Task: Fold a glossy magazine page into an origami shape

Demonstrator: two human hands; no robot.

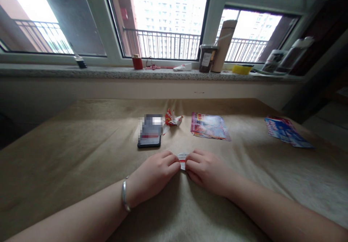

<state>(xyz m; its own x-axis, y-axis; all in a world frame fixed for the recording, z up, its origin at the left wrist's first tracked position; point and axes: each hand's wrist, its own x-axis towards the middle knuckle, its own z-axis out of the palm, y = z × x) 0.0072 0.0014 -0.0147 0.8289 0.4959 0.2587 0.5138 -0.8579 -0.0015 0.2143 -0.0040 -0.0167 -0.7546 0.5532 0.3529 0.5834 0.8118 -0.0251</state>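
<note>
Between my two hands is a small piece of printed paper (pixel 182 161), white with a red stripe. My left hand (pixel 155 173), with a silver bangle at its wrist, pinches the paper's left side. On the other side my right hand (pixel 208 171) grips it with fingers curled. Most of the paper is hidden by the fingers. Just beyond them stands a folded paper crane (pixel 173 119), red and white. A phone (pixel 150 131) lies to its left, its screen blurred out. To the right rests a stack of printed leaflets (pixel 209 126).
A second fan of blue leaflets (pixel 286 131) lies far right on the tan tablecloth (pixel 81 151). Behind the table, the stone windowsill (pixel 103 73) carries a red container (pixel 137 62), a lidded dark tub (pixel 207 58), a tall tan cylinder (pixel 223 46) and a yellow roll (pixel 241 69).
</note>
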